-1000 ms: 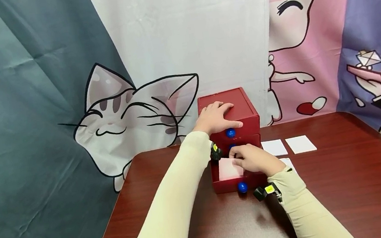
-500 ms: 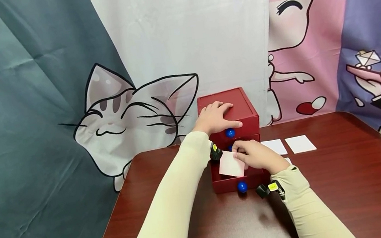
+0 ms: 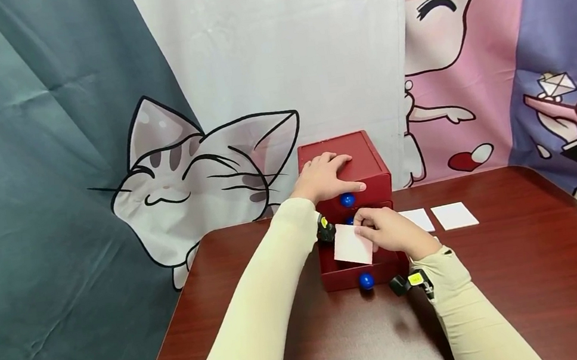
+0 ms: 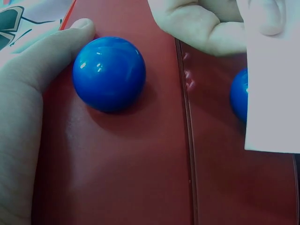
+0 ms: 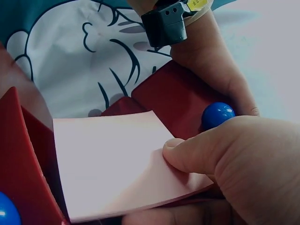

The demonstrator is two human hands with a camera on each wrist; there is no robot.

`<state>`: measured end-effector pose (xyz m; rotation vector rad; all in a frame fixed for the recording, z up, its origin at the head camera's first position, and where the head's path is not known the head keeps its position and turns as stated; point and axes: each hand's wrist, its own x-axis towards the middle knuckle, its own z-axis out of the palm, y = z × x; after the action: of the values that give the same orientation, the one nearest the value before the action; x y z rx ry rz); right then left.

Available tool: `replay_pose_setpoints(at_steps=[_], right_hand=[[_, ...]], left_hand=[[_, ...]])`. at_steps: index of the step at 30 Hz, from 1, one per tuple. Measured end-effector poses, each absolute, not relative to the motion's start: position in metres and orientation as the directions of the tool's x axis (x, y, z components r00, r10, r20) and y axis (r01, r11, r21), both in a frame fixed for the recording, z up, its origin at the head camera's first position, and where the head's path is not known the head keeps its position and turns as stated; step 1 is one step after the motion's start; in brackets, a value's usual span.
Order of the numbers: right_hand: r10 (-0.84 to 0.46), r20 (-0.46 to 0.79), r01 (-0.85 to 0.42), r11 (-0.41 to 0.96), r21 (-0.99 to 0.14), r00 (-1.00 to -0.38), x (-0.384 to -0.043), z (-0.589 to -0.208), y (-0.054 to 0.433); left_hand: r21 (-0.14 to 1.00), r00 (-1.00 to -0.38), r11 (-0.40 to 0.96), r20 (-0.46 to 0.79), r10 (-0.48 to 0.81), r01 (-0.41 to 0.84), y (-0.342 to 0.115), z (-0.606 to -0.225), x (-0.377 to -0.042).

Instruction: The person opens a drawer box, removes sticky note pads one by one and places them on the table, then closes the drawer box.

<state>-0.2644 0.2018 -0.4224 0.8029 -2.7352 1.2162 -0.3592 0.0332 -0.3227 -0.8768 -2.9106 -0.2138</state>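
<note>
In the head view, a red cabinet (image 3: 356, 156) with blue ball knobs stands on the table, its bottom drawer (image 3: 341, 280) pulled out. My left hand (image 3: 325, 178) rests on the cabinet's top with fingers spread. Its thumb (image 4: 42, 56) lies beside the top drawer's blue knob (image 4: 110, 74) in the left wrist view. Over the pulled-out drawer, my right hand (image 3: 395, 233) pinches a thin square pad of pale pinkish note paper (image 3: 351, 244) by one edge. The thumb presses its upper face in the right wrist view, with fingers underneath. The pad hangs tilted, covering part of the drawer's inside.
Right of the cabinet lie two white square paper pads (image 3: 416, 220) (image 3: 455, 216) on the brown table (image 3: 537, 269). A sliver of another white piece shows beside my right hand. A printed cloth (image 3: 272, 44) hangs behind the table.
My right hand has lifted the paper pad up and slightly right from inside the bottom drawer, and the pad has turned a little. The left hand keeps its place on the cabinet.
</note>
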Motion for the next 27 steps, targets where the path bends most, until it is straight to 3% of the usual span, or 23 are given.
replay_pose_setpoints(at_steps=[6, 27], right_hand=[[-0.419, 0.214, -0.427, 0.521, -0.739, -0.882, -0.2623, -0.4216, 0.2037], [-0.361, 0.227, -0.403, 0.551, -0.731, -0.905, -0.2613, -0.4167, 0.2117]], left_hand=[[0.103, -0.83, 0.824, 0.111, 0.547, 0.557, 0.0332, -0.322, -0.3584], [0.09, -0.827, 0.824, 0.128, 0.548, 0.56, 0.0329, -0.322, -0.3584]])
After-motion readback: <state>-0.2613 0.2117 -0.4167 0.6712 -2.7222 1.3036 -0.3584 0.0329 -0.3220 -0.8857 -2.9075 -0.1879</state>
